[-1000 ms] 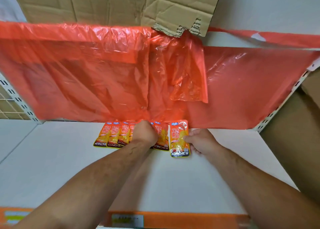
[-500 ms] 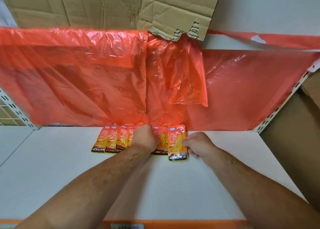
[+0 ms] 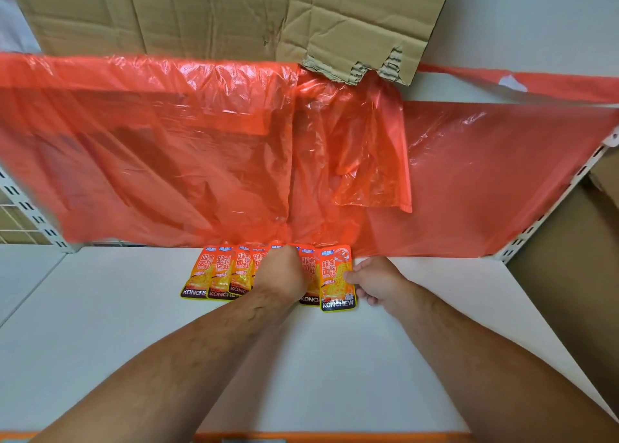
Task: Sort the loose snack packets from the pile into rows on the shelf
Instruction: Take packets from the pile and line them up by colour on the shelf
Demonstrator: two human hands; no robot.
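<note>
Pinching the rightmost packet at its right edge, right grip, left grip curled atop the row, hold unclear.

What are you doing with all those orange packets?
A person is lining up KONCHEW snack packets in a row at the back of a white shelf, right against a red plastic sheet. The left hand rests on the middle of the row, with its fingers hidden from view. The right hand pinches the edge of the end packet, which sits a little further forward than the others.
</note>
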